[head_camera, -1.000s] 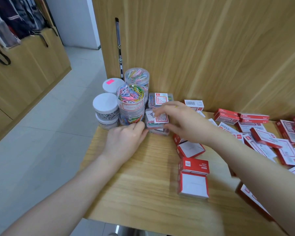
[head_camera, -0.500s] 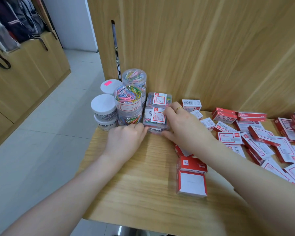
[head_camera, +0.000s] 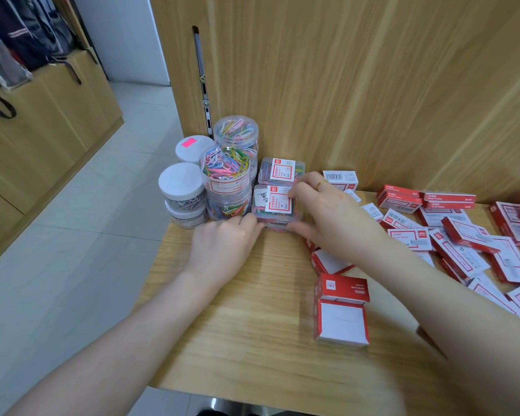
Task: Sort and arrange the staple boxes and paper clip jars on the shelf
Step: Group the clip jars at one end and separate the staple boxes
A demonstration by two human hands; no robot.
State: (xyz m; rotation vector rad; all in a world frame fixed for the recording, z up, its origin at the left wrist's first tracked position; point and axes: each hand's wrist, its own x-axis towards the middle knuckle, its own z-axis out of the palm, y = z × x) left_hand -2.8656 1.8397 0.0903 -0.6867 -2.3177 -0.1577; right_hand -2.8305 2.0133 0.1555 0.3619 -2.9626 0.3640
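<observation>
Clear jars of coloured paper clips (head_camera: pixel 226 175) and white-lidded jars (head_camera: pixel 181 183) stand stacked at the shelf's far left corner. Beside them sits a stack of clear flat paper clip boxes (head_camera: pixel 275 205) with red-and-white labels. My right hand (head_camera: pixel 324 214) grips the top box of the front stack, thumb at its front and fingers on its label. My left hand (head_camera: pixel 222 247) rests on the shelf with its fingertips touching the stack's lower left corner. Red and white staple boxes (head_camera: pixel 341 307) lie near the front, and several more (head_camera: pixel 463 241) lie scattered on the right.
The wooden shelf (head_camera: pixel 237 340) ends at a front edge below my forearms and a left edge by the jars. A wooden back panel (head_camera: pixel 373 100) rises behind. A tiled floor and wooden cabinets (head_camera: pixel 42 130) lie to the left.
My right hand set the flat clip box down onto the front stack and now squares it. My left hand stayed at the stack's lower left corner.
</observation>
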